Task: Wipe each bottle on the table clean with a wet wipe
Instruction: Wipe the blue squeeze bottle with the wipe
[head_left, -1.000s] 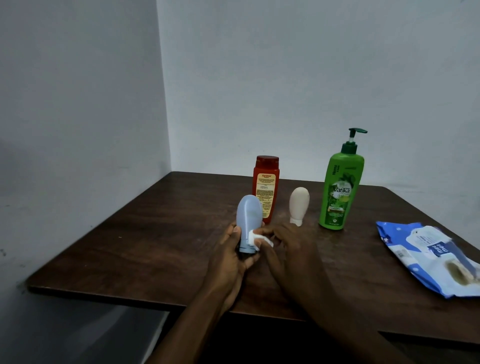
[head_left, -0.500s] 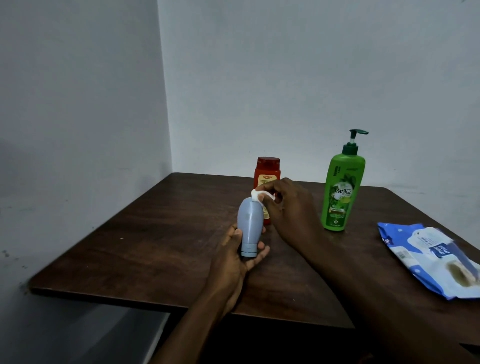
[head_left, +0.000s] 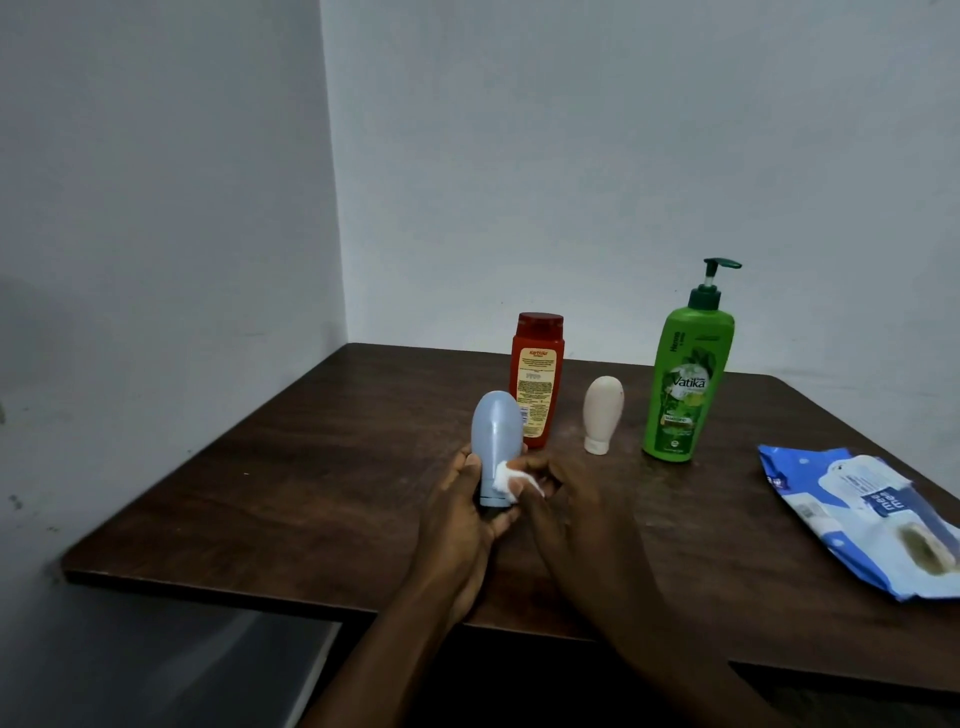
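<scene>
Blue bottle (head_left: 496, 439) in left hand (head_left: 462, 519), right hand (head_left: 576, 504) pinching wipe (head_left: 508, 479) against it

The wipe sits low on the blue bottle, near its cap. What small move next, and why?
Probably slide the wipe up the blue bottle: the right hand pinches it against one low patch near the cap, while the left hand grips the bottle upright, cap down.

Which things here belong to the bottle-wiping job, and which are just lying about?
Job: blue bottle, wet wipe, red bottle, cream bottle, green pump bottle, wipes pack.
Lying about: nothing; the table merely bears them.
</scene>
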